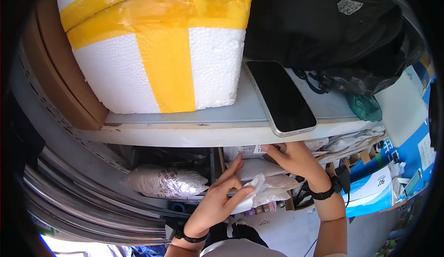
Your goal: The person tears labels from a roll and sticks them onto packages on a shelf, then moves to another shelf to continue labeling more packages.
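My left hand [219, 204] is at a lower shelf, its thumb and fingers closed on the edge of a crumpled white packet [252, 194]. Several pale mailing packets stand in a row there, and a white one [259, 168] lies just beyond my left fingertips. My right hand [296, 162] reaches in under the upper shelf's edge. Its thumb stretches toward a packet with a printed label [252, 150]; the other fingers are mostly hidden. On the left of the same lower level lies a pale plastic parcel [164, 181] with dark print.
The upper shelf [199, 134] juts out over my hands. It bears a yellow-taped foam box [212, 67], a dark-screened phone [282, 97] partly over the edge, and a black bag [365, 44]. Metal tubes [92, 194] run along the left; a blue-white box [370, 190] stands right.
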A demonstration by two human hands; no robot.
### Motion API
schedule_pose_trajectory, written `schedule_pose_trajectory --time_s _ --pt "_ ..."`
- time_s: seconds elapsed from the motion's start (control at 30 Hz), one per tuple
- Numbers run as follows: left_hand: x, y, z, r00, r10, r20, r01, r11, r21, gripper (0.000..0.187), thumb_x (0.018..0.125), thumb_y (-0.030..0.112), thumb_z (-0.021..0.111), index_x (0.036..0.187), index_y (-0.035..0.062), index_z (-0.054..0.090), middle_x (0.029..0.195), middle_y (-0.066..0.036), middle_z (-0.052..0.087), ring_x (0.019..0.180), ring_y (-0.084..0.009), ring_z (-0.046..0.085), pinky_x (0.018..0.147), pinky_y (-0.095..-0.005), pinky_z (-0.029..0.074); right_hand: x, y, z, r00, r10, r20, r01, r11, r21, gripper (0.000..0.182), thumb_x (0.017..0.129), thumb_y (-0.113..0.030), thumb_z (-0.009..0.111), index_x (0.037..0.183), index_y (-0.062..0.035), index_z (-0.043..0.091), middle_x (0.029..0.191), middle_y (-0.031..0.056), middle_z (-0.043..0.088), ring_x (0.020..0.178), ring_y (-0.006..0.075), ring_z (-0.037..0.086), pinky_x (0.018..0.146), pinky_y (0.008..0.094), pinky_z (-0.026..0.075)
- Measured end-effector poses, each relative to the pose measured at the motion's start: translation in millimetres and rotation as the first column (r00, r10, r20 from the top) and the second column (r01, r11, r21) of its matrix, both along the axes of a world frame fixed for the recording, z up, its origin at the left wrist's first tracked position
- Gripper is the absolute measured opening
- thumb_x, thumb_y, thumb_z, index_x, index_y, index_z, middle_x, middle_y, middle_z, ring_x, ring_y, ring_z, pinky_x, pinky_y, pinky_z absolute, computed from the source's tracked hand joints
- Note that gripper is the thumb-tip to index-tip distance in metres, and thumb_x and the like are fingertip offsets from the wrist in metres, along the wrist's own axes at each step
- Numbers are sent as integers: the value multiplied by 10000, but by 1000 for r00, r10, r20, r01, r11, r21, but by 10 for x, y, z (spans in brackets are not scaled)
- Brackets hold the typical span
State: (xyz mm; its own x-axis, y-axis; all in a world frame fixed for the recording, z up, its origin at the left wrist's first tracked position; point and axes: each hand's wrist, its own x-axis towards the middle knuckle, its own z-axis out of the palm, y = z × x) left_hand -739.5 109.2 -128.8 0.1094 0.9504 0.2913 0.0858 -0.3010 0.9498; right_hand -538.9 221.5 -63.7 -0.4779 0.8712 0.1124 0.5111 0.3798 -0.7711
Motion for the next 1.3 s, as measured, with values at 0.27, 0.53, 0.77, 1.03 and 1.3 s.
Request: schedule_pose_trajectory --time_s 0.27,0.53,0.77,1.03,1.3 --pt "-5 -16 -8 1000 12 -28 -10 998 54 308 935 217 698 785 12 523 1488 -298 415 1349 -416 461 1027 -360 431 -62 157 -187 999 -36 37 26 967 252 311 893 -190 678 1134 2 638 997 200 692 867 354 662 761 397 518" --pt "12 -11 1 1000 11 -10 -11 1000 -1 296 928 166 706 770 9 511 1502 -282 411 1339 -361 488 1010 -327 431 167 91 -115 983 -13 184 -41 957 287 201 878 -186 698 979 -16 668 908 162 698 830 322 672 754 393 516" --pt "77 112 -39 1000 -20 17 19 998 53 264 914 110 711 760 17 518 1545 -256 366 1283 -296 549 1008 -337 435 303 59 -99 988 74 138 -101 973 208 161 846 -167 741 894 -21 693 888 142 708 824 304 676 757 383 517" --pt "80 176 -98 999 -33 -6 33 996 81 255 909 95 707 747 33 520 1562 -240 349 1283 -279 531 1040 -371 413 289 186 -300 993 -38 108 23 990 141 227 823 -183 767 962 -13 710 863 146 711 839 289 676 773 384 514" --pt "69 137 -98 999 -42 15 41 998 43 241 913 75 691 763 28 510 1547 -244 373 1291 -284 526 1042 -378 407 56 442 -613 991 -107 80 42 818 573 311 810 -224 768 1031 -16 700 960 195 692 904 363 660 819 448 512"
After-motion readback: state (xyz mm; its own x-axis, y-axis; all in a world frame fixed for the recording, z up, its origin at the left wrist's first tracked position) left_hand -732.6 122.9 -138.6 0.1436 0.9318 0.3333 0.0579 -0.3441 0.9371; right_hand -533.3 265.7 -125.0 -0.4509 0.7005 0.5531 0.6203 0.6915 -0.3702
